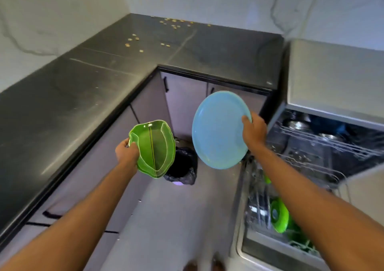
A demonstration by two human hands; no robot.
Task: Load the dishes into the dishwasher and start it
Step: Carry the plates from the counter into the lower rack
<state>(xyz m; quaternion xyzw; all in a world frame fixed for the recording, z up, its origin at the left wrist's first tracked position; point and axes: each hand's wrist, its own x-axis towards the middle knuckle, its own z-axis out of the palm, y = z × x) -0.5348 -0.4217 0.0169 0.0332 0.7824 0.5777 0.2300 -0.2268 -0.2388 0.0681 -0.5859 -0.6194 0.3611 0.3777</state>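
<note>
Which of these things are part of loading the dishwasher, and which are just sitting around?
Part of the job: green plate in the left hand, blue plate in the right hand, open dishwasher, green dish already inside.
Just lying about: crumbs on the counter, bin with a black bag.

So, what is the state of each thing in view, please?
Green leaf-shaped plate: held tilted by left hand.
Round light-blue plate: held tilted by right hand.
Grey dishwasher: open, racks partly loaded.
Black-lined waste bin: uncovered.
Black stone countertop: strewn with crumbs.

Blue plate (218,131), green leaf-patterned plate (154,149)
</note>
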